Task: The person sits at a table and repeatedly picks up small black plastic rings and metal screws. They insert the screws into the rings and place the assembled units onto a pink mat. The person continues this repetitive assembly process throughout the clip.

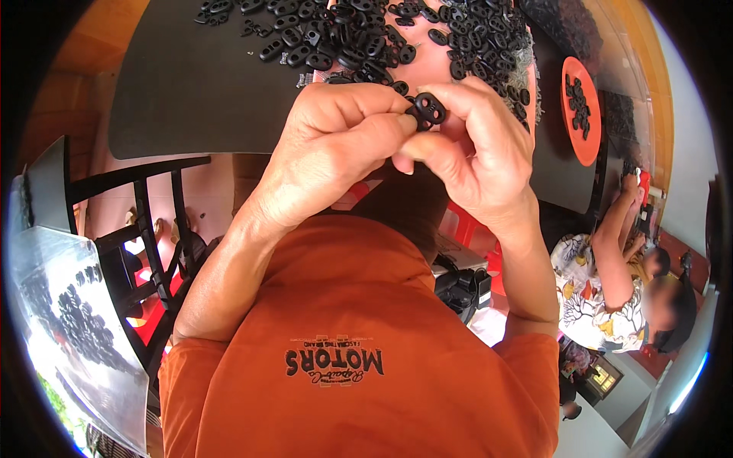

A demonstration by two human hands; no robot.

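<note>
My two hands meet above the near edge of the table. Between them is a black plastic two-hole cord lock [432,108], its face with the two holes turned up. My right hand [485,149] pinches it between thumb and fingers. My left hand [328,141] is closed, its thumb and forefinger pressed together on the left side of the cord lock; a small dark part shows at these fingertips, partly hidden. Just beyond my hands lies a heap of similar black cord-lock pieces [366,46], spread over a pink surface [422,70].
The dark table [198,84] stretches left. Grey, wiry-looking small parts [523,72] lie right of the heap. An orange dish [586,157] holding black pieces sits at the right edge. A black chair [141,202] stands at left; another person [603,298] sits at right.
</note>
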